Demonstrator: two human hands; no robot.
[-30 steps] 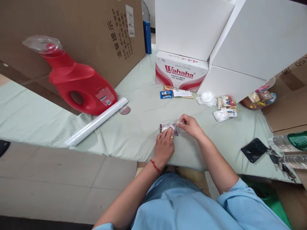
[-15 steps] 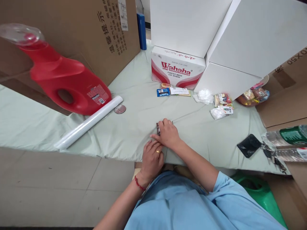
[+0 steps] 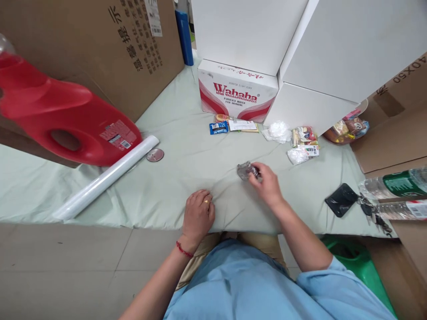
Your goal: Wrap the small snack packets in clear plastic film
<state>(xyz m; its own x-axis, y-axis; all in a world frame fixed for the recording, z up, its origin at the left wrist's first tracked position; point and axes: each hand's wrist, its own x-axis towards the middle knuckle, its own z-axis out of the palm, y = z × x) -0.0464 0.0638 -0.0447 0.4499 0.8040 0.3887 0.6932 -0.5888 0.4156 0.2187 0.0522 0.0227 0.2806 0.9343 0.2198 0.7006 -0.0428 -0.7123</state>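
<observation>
My right hand (image 3: 268,186) is closed on one end of a small packet (image 3: 246,170) with dark contents and a crinkled clear wrapper. Its free end points left, over the cloth; the fingers cover the rest. To the left, near the table's front edge, my left hand (image 3: 198,212) rests on the pale green cloth (image 3: 173,186) with its fingers curled and close together. I see nothing in it, though its palm is hidden. Farther left lies a round, flat metallic disc (image 3: 155,155), beside a roll of clear film (image 3: 110,178).
A red jug (image 3: 76,120) leans at the left by a cardboard box (image 3: 100,53). White boxes and a Wahaha carton (image 3: 238,91) stand behind several snack packets (image 3: 218,127) and crumpled clear plastic (image 3: 278,132). A black pouch (image 3: 340,200), keys and bottles (image 3: 400,184) lie right.
My hands have come apart. The right hand has moved right with the packet, whose clear end now shows. The left hand stays near the front edge. The view has shifted slightly.
</observation>
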